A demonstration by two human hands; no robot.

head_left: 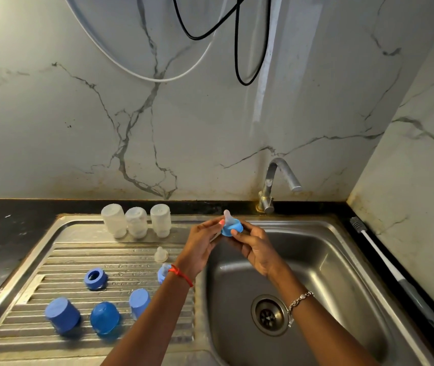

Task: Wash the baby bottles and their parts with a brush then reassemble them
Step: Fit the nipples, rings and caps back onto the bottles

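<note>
While the left hand (201, 243) and right hand (257, 248) are pinching the ring (232, 229) from either side, fingers (209, 225) curled on its rim, the teat (227, 216) is poking up between them, probably being seated for reassembly.

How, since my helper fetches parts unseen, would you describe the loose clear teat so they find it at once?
Start at the ribbed drainboard left of the sink basin, where three clear bottles stand in a row at the back. In front of the rightmost bottle sits the loose teat. It is the only small clear piece standing bare; its neighbours are blue rings and caps.
</note>
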